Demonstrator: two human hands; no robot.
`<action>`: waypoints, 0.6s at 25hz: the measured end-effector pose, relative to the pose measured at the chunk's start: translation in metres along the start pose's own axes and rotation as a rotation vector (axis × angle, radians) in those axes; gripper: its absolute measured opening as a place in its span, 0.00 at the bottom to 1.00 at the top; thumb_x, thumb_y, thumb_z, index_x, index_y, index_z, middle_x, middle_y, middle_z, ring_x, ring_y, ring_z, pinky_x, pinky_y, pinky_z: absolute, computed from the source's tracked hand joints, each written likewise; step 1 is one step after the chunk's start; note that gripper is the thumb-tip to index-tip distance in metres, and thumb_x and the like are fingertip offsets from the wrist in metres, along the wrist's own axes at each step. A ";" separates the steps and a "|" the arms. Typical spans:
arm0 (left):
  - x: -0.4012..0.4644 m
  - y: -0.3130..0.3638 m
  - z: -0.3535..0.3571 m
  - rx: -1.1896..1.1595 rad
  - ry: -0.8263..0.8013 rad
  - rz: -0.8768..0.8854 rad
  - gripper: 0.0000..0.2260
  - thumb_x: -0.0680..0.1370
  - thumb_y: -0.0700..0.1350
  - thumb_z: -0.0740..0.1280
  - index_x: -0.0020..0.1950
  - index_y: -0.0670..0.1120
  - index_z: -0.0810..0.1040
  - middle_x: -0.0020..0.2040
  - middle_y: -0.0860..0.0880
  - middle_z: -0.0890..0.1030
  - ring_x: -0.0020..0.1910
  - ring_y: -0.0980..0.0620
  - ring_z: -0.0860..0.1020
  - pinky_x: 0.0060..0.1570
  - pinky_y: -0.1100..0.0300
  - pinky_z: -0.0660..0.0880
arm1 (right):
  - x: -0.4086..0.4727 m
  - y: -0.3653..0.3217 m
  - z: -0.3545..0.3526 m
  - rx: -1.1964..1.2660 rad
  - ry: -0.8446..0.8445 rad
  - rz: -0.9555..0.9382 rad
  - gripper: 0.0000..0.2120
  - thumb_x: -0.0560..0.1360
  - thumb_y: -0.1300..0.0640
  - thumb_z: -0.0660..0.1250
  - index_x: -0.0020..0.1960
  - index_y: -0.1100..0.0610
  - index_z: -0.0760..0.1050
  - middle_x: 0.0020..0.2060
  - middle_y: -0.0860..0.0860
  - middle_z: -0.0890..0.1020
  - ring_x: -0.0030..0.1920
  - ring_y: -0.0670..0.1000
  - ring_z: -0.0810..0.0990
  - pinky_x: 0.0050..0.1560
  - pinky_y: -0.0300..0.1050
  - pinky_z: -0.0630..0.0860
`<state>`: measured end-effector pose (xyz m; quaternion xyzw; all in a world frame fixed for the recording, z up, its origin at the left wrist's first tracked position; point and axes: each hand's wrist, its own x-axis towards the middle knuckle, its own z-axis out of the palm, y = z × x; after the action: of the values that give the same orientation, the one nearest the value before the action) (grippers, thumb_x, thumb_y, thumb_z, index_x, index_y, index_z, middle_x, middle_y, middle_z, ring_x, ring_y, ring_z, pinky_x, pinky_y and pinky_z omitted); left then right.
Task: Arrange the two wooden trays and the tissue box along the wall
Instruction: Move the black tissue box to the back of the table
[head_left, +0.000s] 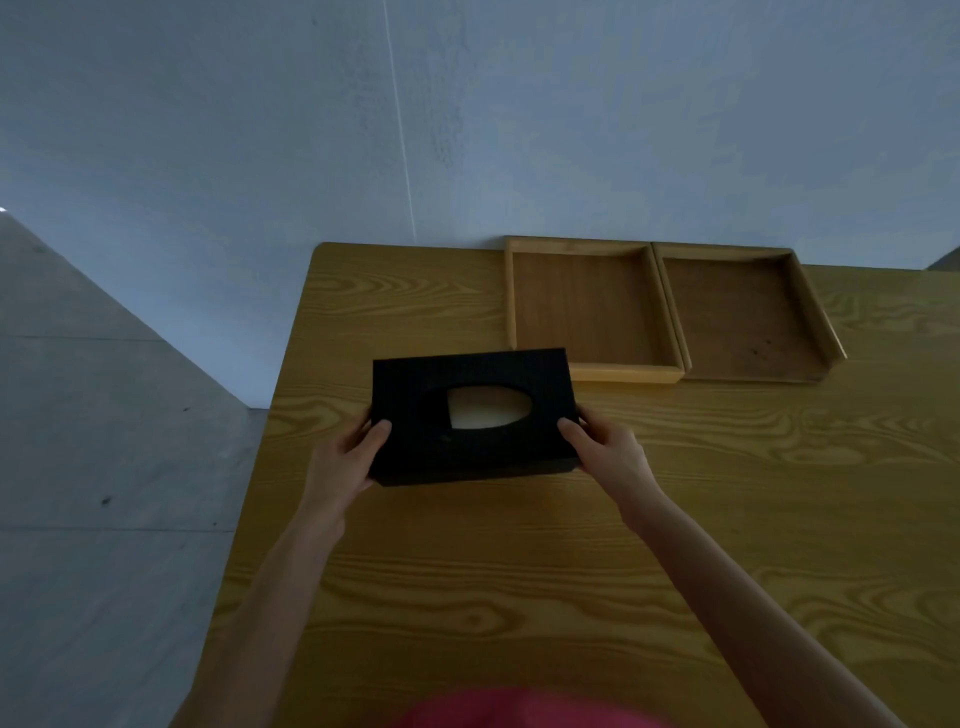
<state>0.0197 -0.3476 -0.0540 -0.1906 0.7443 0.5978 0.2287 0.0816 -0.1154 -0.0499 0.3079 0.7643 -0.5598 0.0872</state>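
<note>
Head view looks down at a wooden table (571, 597) that sits against a pale wall (519, 130). Two bare hands hold a black tissue box (467, 452), one at each short end. The left hand (345, 460) grips the left end, with its thumb on top of the box. The right hand (605, 449) grips the right end, with its thumb on top too. Both hands are closed on the box.

The box sits in the middle of the table's left part, away from the wall. Its long side runs left to right, a bit tilted, with the right end a little farther away. The oval hole on top faces up, and something white shows inside it. I cannot tell if the box rests on the table or is lifted a bit.

Two wooden trays lie flat at the far edge, right by the wall. The left tray (592, 374) and the right tray (810, 306) sit side by side, touching or nearly so. The far right corner of the box covers the near left corner of the left tray in this view. A grey floor (104, 467) shows to the left of the table.
</note>
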 end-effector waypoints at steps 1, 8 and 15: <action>0.007 0.006 -0.005 0.000 0.027 0.005 0.21 0.76 0.47 0.64 0.69 0.47 0.67 0.63 0.43 0.76 0.59 0.46 0.75 0.59 0.51 0.74 | 0.006 -0.008 0.004 -0.002 -0.007 -0.010 0.18 0.78 0.53 0.60 0.67 0.51 0.69 0.53 0.49 0.78 0.52 0.49 0.76 0.51 0.43 0.74; 0.060 0.047 -0.028 0.022 0.099 0.084 0.21 0.78 0.48 0.62 0.70 0.47 0.66 0.66 0.43 0.73 0.64 0.45 0.73 0.63 0.50 0.72 | 0.058 -0.051 0.034 -0.002 -0.083 -0.052 0.21 0.77 0.53 0.61 0.70 0.51 0.65 0.62 0.52 0.77 0.61 0.51 0.75 0.54 0.42 0.72; 0.119 0.066 -0.036 0.041 0.144 0.128 0.18 0.79 0.44 0.59 0.69 0.45 0.67 0.65 0.42 0.75 0.64 0.44 0.73 0.65 0.49 0.70 | 0.111 -0.075 0.068 -0.070 -0.145 -0.045 0.25 0.77 0.54 0.61 0.72 0.52 0.59 0.64 0.52 0.74 0.63 0.51 0.73 0.50 0.37 0.71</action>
<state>-0.1189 -0.3698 -0.0624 -0.1803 0.7814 0.5808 0.1399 -0.0636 -0.1490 -0.0674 0.2459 0.7817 -0.5556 0.1406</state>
